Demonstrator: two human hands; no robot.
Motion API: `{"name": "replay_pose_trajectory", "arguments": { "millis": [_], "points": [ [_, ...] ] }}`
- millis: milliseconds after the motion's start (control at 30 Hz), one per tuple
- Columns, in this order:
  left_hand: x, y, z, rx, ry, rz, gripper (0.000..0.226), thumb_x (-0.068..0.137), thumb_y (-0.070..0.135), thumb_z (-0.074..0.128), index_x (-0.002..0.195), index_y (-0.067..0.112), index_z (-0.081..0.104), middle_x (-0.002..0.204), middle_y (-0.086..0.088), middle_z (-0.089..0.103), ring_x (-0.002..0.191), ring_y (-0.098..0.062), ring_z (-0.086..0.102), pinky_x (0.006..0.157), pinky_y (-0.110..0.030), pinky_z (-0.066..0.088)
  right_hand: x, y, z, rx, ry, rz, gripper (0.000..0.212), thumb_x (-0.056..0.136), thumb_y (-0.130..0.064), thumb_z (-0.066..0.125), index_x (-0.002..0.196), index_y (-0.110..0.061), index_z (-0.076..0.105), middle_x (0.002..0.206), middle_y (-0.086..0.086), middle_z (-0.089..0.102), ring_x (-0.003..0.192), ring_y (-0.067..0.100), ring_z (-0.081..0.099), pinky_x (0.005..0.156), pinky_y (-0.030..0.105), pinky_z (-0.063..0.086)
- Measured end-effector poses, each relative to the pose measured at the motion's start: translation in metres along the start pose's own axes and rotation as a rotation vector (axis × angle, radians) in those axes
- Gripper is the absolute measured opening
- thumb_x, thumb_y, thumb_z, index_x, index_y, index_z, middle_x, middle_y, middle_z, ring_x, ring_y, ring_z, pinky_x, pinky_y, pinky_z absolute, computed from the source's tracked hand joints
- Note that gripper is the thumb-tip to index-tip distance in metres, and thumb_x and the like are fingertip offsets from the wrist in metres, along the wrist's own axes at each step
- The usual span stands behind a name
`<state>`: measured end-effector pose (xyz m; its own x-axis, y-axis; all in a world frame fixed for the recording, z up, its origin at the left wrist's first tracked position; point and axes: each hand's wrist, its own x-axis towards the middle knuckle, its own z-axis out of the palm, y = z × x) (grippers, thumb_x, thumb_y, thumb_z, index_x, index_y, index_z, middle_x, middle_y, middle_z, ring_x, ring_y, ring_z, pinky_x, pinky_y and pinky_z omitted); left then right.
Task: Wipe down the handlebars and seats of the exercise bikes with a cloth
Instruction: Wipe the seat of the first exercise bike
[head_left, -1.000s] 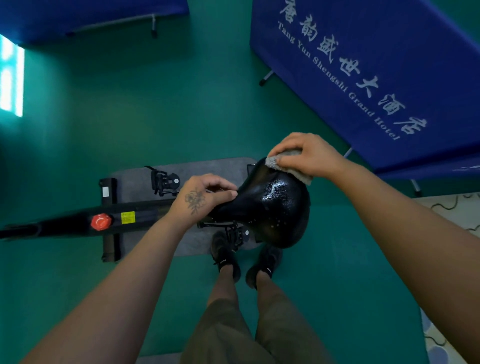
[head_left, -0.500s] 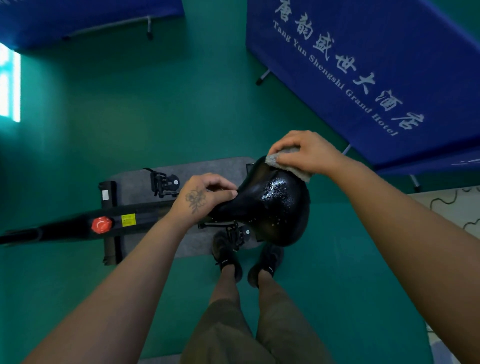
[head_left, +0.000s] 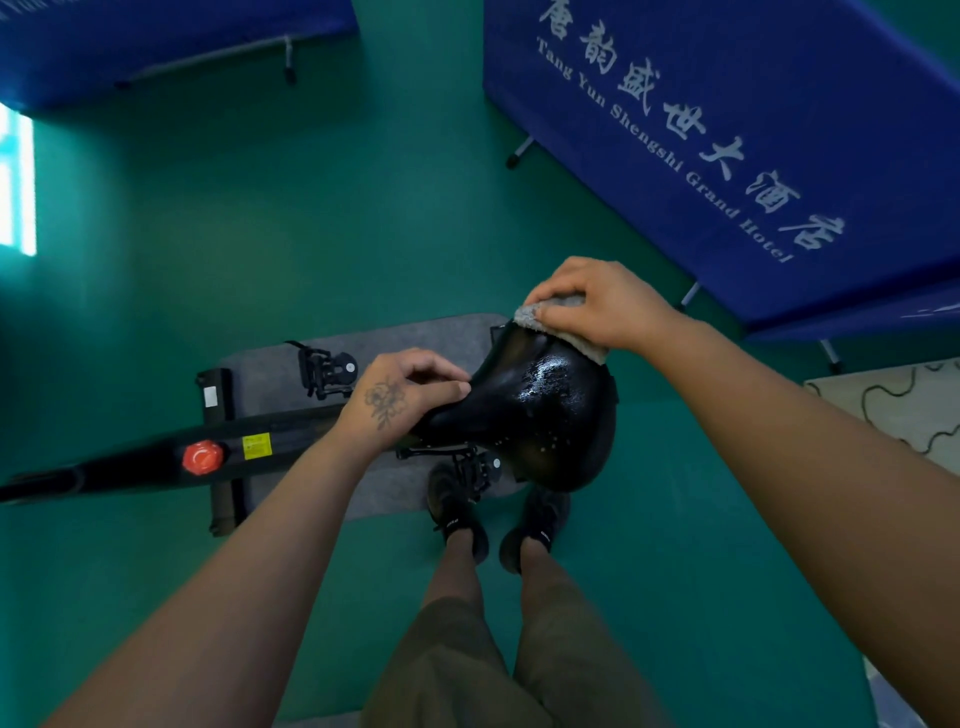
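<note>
Seat: the black bike seat sits at the middle of the frame, its glossy top wet and catching the light, its narrow nose pointing left.
Cloth: a grey cloth lies on the seat's upper rear edge, just right of centre.
Right hand: the right hand presses the cloth onto the seat, fingers curled over it and the thumb pinching its left end.
Left hand: the left hand, with a flower tattoo on its back, grips the seat's nose, fingers bent round it.
Bike frame: a black frame bar runs off to the left edge, carrying a red knob and a yellow label whose print is too small to read.
Mat: a grey mat lies under the bike, on the green floor.
Shoes: black shoes stand just below the seat, toes at the mat's edge.
Banner: upper right, a blue banner bears white Chinese characters and the words "Tang Yun Shengshi Grand Hotel".
Upper left: a second blue panel, no writing legible.
</note>
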<state>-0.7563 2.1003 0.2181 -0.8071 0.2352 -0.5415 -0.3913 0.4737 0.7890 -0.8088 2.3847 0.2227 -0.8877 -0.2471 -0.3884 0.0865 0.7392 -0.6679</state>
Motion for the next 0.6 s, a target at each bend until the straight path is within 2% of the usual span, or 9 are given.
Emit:
{"name": "replay_pose_trajectory", "arguments": {
  "millis": [133, 367, 600],
  "points": [
    [0.000, 0.001, 0.000, -0.011, 0.004, -0.012, 0.009, 0.084, 0.009, 0.087, 0.091, 0.013, 0.084, 0.081, 0.008, 0.076, 0.071, 0.005, 0.065, 0.069, -0.007, 0.045, -0.031, 0.013, -0.005, -0.013, 0.053, -0.042, 0.031, 0.083, -0.052, 0.064, 0.109, -0.045, 0.079, 0.109, -0.017, 0.063, 0.105, 0.009, 0.064, 0.101, 0.045, 0.051],
    [0.002, 0.001, 0.001, -0.021, 0.019, -0.026, 0.008, 0.083, 0.010, 0.087, 0.088, 0.016, 0.083, 0.078, 0.007, 0.075, 0.071, 0.000, 0.064, 0.068, -0.011, 0.047, -0.032, 0.012, -0.002, -0.023, 0.105, -0.053, 0.033, 0.084, -0.057, 0.062, 0.111, -0.046, 0.077, 0.108, -0.019, 0.061, 0.104, 0.009, 0.063, 0.098, 0.047, 0.053],
    [0.000, 0.003, 0.003, -0.031, 0.029, -0.027, 0.008, 0.084, 0.006, 0.086, 0.090, 0.009, 0.082, 0.081, 0.001, 0.075, 0.070, 0.002, 0.064, 0.068, -0.009, 0.047, -0.019, 0.010, 0.002, 0.027, 0.092, -0.021, 0.015, 0.091, -0.045, 0.075, 0.106, -0.047, 0.077, 0.109, -0.017, 0.062, 0.106, 0.008, 0.061, 0.099, 0.041, 0.051]
  ]
}}
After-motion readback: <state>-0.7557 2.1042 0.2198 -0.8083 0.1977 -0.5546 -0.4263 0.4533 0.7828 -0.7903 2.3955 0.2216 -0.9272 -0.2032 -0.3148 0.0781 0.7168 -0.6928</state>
